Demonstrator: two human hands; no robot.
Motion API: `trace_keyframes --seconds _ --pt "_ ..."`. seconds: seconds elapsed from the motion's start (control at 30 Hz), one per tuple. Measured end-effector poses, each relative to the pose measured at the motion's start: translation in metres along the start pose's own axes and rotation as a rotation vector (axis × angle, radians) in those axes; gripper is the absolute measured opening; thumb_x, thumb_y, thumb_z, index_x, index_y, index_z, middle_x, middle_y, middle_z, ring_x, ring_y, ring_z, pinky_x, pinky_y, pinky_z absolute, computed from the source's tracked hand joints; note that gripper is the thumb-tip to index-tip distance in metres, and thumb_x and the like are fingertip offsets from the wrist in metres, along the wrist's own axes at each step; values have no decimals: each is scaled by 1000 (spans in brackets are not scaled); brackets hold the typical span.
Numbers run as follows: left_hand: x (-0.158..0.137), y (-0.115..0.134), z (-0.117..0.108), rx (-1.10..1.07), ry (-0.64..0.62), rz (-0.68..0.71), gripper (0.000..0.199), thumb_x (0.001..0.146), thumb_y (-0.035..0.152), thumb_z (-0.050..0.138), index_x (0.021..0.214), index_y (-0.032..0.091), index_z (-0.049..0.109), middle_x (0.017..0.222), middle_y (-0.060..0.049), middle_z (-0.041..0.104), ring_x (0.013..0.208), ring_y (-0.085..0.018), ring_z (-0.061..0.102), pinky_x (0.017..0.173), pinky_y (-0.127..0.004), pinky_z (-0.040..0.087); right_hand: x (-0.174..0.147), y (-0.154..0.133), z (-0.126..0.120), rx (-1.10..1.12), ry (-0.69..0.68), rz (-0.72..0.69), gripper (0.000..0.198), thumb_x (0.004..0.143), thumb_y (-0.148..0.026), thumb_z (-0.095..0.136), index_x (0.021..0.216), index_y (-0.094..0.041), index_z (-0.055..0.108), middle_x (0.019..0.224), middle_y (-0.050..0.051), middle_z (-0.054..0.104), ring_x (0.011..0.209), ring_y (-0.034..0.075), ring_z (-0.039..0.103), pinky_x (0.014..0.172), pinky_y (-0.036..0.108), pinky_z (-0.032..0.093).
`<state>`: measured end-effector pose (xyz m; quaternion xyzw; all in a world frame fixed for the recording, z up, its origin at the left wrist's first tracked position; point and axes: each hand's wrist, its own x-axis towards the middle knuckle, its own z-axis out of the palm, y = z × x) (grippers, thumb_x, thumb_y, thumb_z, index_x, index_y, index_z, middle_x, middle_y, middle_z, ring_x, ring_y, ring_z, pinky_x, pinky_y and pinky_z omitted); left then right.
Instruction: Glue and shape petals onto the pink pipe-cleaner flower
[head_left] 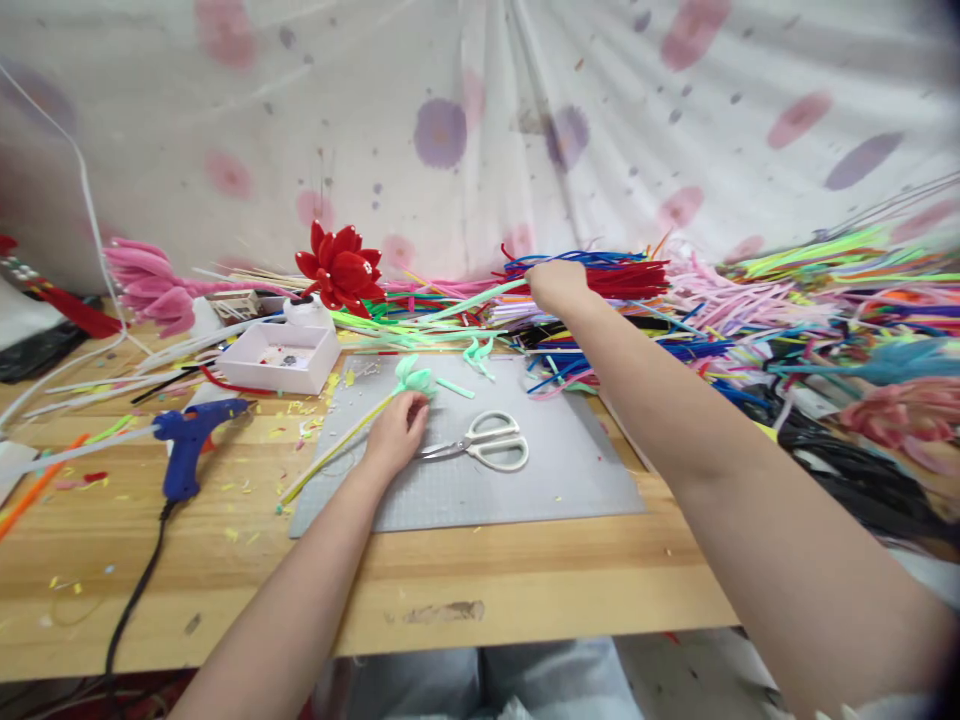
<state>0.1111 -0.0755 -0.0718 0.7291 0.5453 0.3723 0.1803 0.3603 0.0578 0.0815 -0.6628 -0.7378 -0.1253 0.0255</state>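
Note:
My left hand [397, 430] rests on the grey cutting mat [577, 470], its fingers loosely curled and slightly apart, with nothing visible between them. Just beyond its fingertips is a mint-green pipe-cleaner flower [412, 375] on a yellowish stem [337, 445]. White-handled scissors [499, 442] lie to the right of this hand, blades towards it. My right hand [559, 287] reaches to the pile at the back, closed around the end of a pale mint pipe cleaner [487, 297]; its fingertips are hidden. A small mint leaf piece [478, 355] and a short mint strip [455, 387] lie on the mat.
Bundles of coloured pipe cleaners [750, 295] line the back. A white box [281, 358] holding small bits stands left of the mat, near a red flower [341, 265]. A blue glue gun [191, 445] with a black cord lies at left. Yellow scraps dot the wooden table [525, 585].

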Motion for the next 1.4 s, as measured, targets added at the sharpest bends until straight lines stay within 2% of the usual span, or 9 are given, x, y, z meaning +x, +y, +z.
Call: trace_keyframes --seconds 0.2,0.33,0.37,0.5,0.63,0.77,0.93,1.1,1.4 --pt "-3 2 1 25 91 40 19 83 25 43 96 18 55 93 -7 63 81 -17 58 78 -32 46 -38 49 -23 179 -2 64 20 85 -20 47 86 -12 65 83 13 61 79 22 56 72 37 40" --pt "-2 12 -4 144 356 123 23 83 23 41 101 17 55 96 -11 59 92 -20 56 84 -35 44 -79 52 6 556 60 -35 34 91 -36 36 82 -17 62 65 0 49 59 10 45 59 25 35" --pt "-2 15 -5 184 436 148 26 83 24 43 105 16 54 101 -13 57 99 -22 54 89 -37 42 -91 45 19 795 19 -77 36 89 -42 37 79 -16 60 57 -3 40 51 9 37 52 23 30" --pt "-2 26 -7 314 546 263 43 81 28 49 121 15 48 127 -19 44 126 -28 35 104 -46 26 -131 7 73 1520 -468 -245 44 80 -59 44 80 -16 52 51 -10 19 43 5 16 41 19 14" --pt "-4 32 -8 387 454 303 43 79 22 49 122 23 50 135 -14 41 134 -28 25 109 -51 13 -144 -16 91 1638 -913 -367 42 76 -57 54 77 -14 50 51 -11 20 43 4 13 39 17 9" --pt "-2 24 -14 410 412 299 35 82 21 45 115 23 55 126 -11 52 128 -25 36 109 -50 12 -142 -11 89 1725 -1092 -433 40 75 -54 56 73 -16 47 49 -11 18 42 3 11 38 16 8" --pt "-3 7 -25 432 217 191 29 86 32 39 102 20 60 94 -10 65 91 -22 60 86 -34 41 -139 8 99 1826 -930 -262 39 79 -54 50 67 -20 38 47 -11 13 41 5 8 37 15 7" --pt "-13 10 -26 467 135 177 34 89 36 34 105 19 58 94 -10 66 88 -21 61 74 -28 42 -140 15 100 1936 -694 -76 34 85 -52 41 71 -21 37 50 -9 10 44 8 5 37 17 5" --pt "-8 27 -2 196 139 -92 26 88 31 36 97 19 57 86 -4 69 82 -19 62 68 -27 41 -142 -12 95 2148 -608 -249 17 81 -35 51 77 -20 44 54 -7 18 46 8 14 40 17 14"
